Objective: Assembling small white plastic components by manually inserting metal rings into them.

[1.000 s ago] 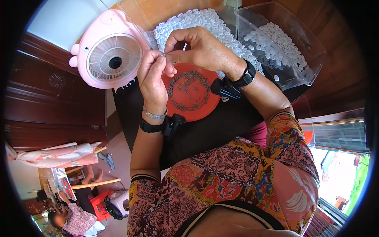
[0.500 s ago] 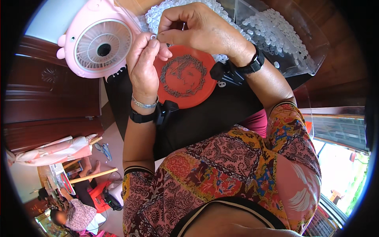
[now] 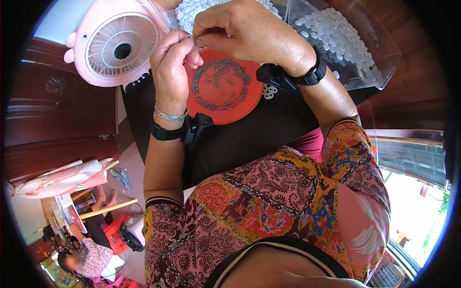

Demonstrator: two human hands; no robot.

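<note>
My left hand (image 3: pixel 172 65) is closed, its thumb and forefinger pinched on a small white plastic piece that the fingertips mostly cover. Right against it, the fingertips of my right hand (image 3: pixel 254 33) are also pinched together; whatever they hold is hidden. Both hands hover over the far left part of a round red plate (image 3: pixel 225 117). On that plate many small grey metal nails (image 3: pixel 221 106) lie in a rough ring, with some scattered inside it. Beyond my hands is a heap of small white plastic pieces (image 3: pixel 189 14), and a few loose ones (image 3: pixel 270 92) lie beside the plate.
A clear plastic bin (image 3: pixel 384 72) with more white pieces (image 3: pixel 336 36) stands at the far right. A pink fan (image 3: pixel 89 62) is at the left, near the black table (image 3: pixel 230 153). Another person (image 3: pixel 93 257) sits in the lower left background.
Both hands stay together and have shifted slightly left and up in the picture, as has the surrounding scene. A thin shiny thing by my right fingers no longer shows.
</note>
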